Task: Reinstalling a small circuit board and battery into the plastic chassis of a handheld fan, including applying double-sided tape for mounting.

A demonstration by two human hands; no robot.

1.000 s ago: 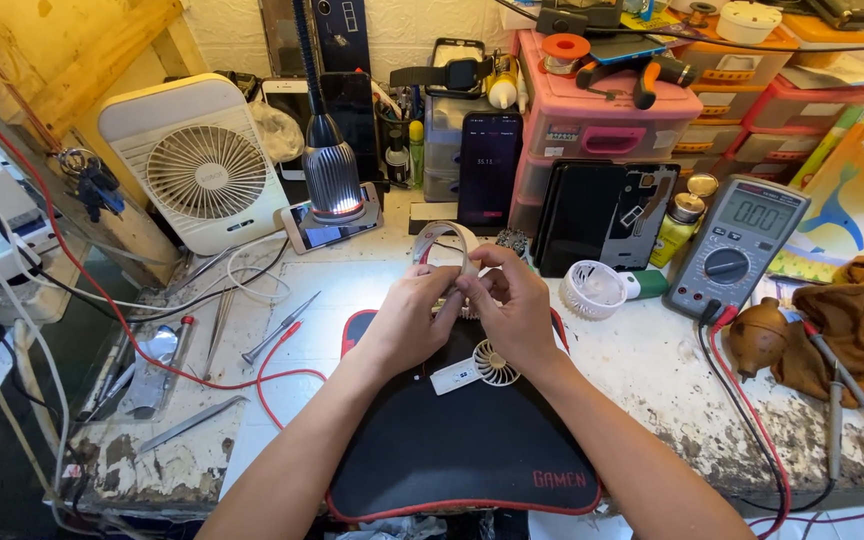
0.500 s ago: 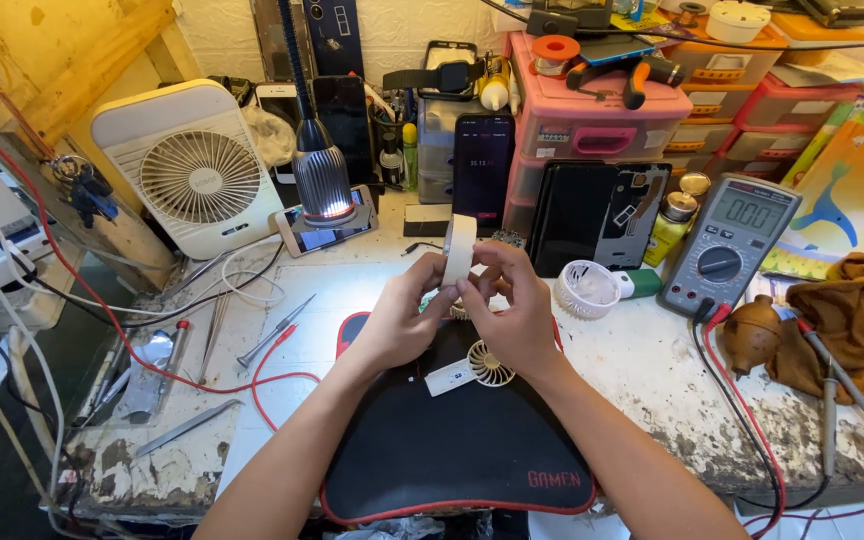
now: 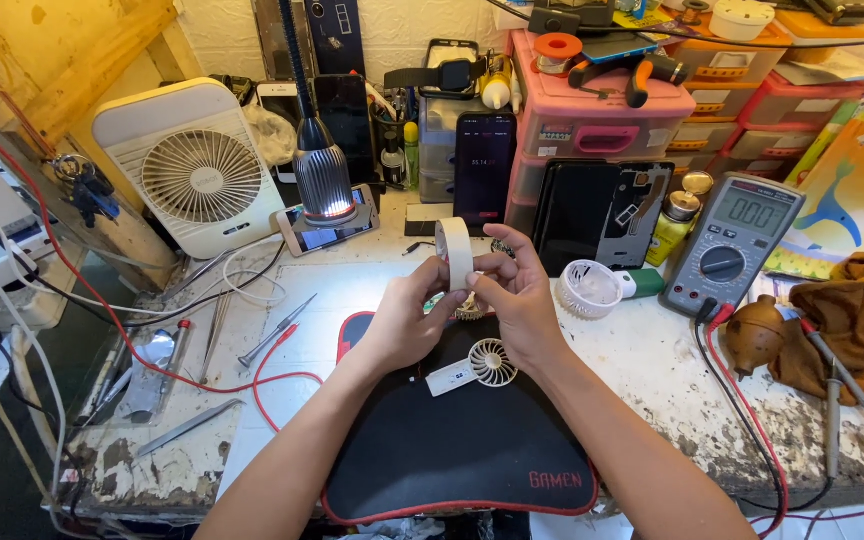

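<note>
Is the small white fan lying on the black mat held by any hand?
No, the small fan lies free on the mat; both hands, left and right, hold a tape roll above it.

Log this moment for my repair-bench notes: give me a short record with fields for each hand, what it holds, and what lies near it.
left hand: fingers on the lower edge of a white tape roll, held upright on edge
right hand: grips the same roll from the other side
below hands: small white handheld fan lying on a black mat with red trim
right of hands: white fan grille, grey multimeter
left of hands: screwdriver, tweezers, red wire
behind: white desk fan, lit lamp
</note>
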